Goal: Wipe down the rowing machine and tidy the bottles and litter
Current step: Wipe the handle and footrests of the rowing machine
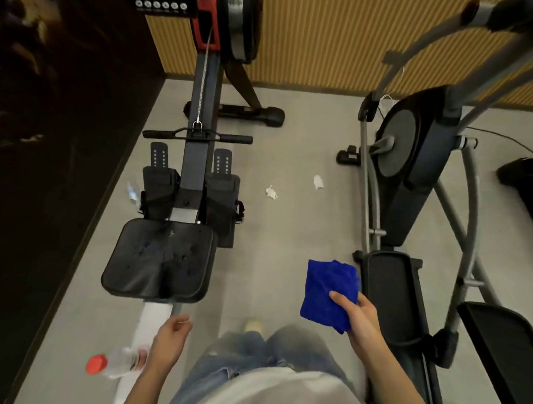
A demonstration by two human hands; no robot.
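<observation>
Black rowing machine [192,162] runs near to far, seat [158,260] spotted; red-capped clear bottle [113,364] lies near left beside the rail [154,316], second clear bottle [133,192] left of the footrests [159,182], crumpled white tissue [271,192] and another tissue [318,182] on the floor to their right, folded blue cloth [327,294] held near right.

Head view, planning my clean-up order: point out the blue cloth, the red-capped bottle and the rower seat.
blue cloth [325,291]: head view, middle of the folded fabric.
red-capped bottle [122,362]: head view, clear body beside the cap.
rower seat [158,260]: head view, centre of the black pad.
</observation>
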